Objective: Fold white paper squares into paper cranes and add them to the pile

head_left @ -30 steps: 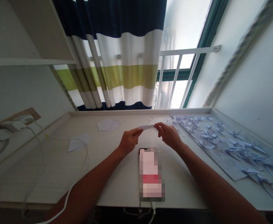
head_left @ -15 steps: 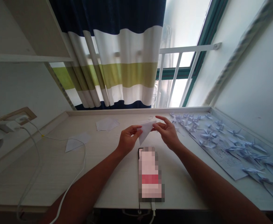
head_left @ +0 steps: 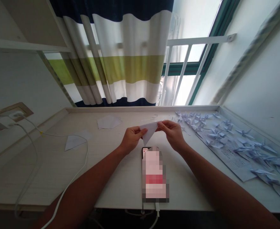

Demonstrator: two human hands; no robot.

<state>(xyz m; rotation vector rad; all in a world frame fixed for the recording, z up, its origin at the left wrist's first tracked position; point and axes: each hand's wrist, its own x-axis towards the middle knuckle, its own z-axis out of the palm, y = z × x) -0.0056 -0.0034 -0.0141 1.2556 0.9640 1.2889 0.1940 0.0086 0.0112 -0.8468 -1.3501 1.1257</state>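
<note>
A white sheet of paper folded into a triangle [head_left: 149, 131] is held up above the desk, one corner pointing down. My left hand [head_left: 131, 138] pinches its left side, thumb in front and fingers behind. At the upper right corner, my right hand [head_left: 172, 133] grips the paper between thumb and fingers. Just below the paper lies a phone [head_left: 154, 175], its screen blurred out and a white cable plugged into its lower end.
Many folded paper cranes [head_left: 216, 136] cover the desk's right side, some on a printed sheet [head_left: 237, 163]. Loose paper sheets [head_left: 109, 122] lie at back left, with another paper piece [head_left: 75, 141] nearer. A white charging cable [head_left: 86, 159] runs from the wall socket across my left arm.
My right hand's raised index finger has come down and closed onto the paper's corner. The left hand keeps its pinch. The whole view has tilted slightly downward.
</note>
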